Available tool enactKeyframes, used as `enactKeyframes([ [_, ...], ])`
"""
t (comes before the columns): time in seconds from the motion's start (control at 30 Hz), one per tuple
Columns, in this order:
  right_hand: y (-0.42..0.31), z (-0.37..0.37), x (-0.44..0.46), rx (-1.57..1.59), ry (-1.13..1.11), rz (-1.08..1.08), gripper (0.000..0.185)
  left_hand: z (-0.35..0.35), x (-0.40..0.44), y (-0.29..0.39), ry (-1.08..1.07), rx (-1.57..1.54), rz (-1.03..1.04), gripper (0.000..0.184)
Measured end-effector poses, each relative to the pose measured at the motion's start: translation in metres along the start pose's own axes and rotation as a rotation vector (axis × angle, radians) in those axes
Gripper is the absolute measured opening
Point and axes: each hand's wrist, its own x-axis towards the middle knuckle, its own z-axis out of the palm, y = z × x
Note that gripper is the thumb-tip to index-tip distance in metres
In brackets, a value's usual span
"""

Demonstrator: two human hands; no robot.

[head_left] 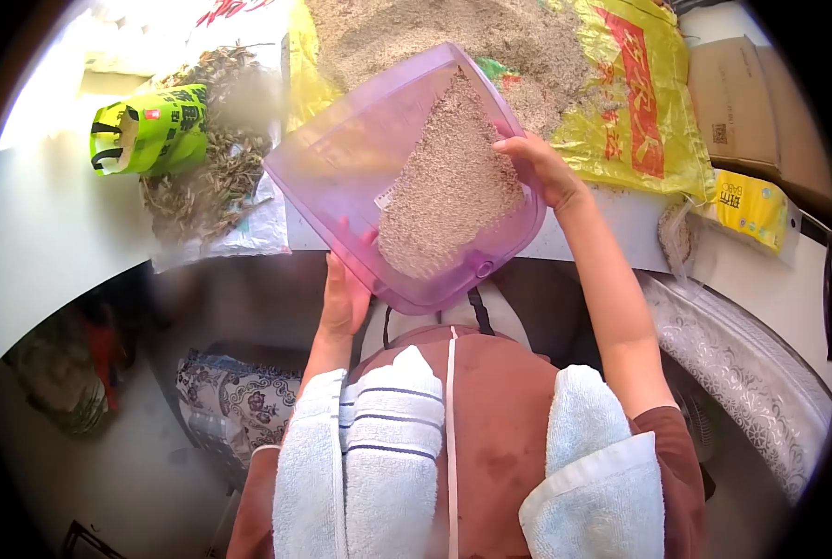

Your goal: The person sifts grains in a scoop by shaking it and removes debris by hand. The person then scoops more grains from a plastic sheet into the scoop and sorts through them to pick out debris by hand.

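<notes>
Both my hands hold a translucent purple plastic bin [327, 168] over the table's front edge, turned at a slant. Pale brown grain-like material [453, 191] is heaped toward its right and near side, and the left part of the bin's floor shows bare. My right hand [548, 170] grips the right wall, thumb over the rim. Against the lower left wall rests my left hand [346, 293], with some of its fingers seen through the plastic. A small pale piece [384, 197] sticks out at the heap's left edge.
Behind the bin, more of the grain-like material [378, 37] is spread on a yellow printed sack [649, 102]. Dried plant matter [216, 186] and a green bag [169, 130] lie on the left. Cardboard boxes [732, 102] and a yellow packet [751, 210] stand right.
</notes>
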Motion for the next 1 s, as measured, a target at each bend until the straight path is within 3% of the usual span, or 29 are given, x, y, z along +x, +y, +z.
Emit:
enactKeyframes([
  [0.07,-0.021,0.039,-0.023,0.037,0.138,-0.028,0.052,0.022,0.027,0.011,0.034,-0.13,0.066,0.076],
  [0.2,-0.021,0.069,-0.068,0.09,0.227,-0.104,0.057,0.039,0.023,0.048,-0.031,-0.276,0.062,0.074],
  [0.33,-0.033,0.084,-0.053,0.079,0.307,-0.17,0.054,0.024,0.053,0.064,-0.064,-0.185,0.079,0.069],
  [0.47,-0.063,0.084,-0.079,0.224,0.144,-0.205,0.056,0.051,0.055,0.061,0.011,-0.166,0.177,0.068],
  [0.5,-0.063,0.079,-0.091,0.27,0.025,-0.288,0.058,0.057,0.05,0.056,-0.073,-0.261,0.163,0.068],
  [0.57,-0.04,0.073,-0.077,0.224,0.111,-0.385,0.057,0.043,0.056,0.048,-0.121,-0.263,0.168,0.068],
  [0.63,-0.041,0.077,-0.06,0.097,0.28,-0.348,0.057,0.044,0.063,0.056,-0.146,-0.254,0.155,0.068],
  [0.73,-0.055,0.072,-0.055,0.265,0.19,-0.383,0.051,0.059,0.067,0.067,-0.08,-0.195,0.158,0.067],
  [0.77,-0.064,0.065,-0.075,0.275,0.113,-0.248,0.052,0.067,0.063,0.067,-0.092,-0.136,0.196,0.065],
  [0.87,-0.07,0.074,-0.103,0.428,0.053,-0.347,0.053,0.074,0.04,0.072,-0.124,-0.138,0.071,0.063],
  [0.9,-0.066,0.083,-0.092,0.328,0.174,-0.416,0.054,0.059,0.051,0.07,-0.145,-0.21,0.057,0.061],
  [1.0,-0.058,0.078,-0.039,0.106,0.265,-0.396,0.052,0.055,0.084,0.07,-0.071,-0.223,0.117,0.058],
])
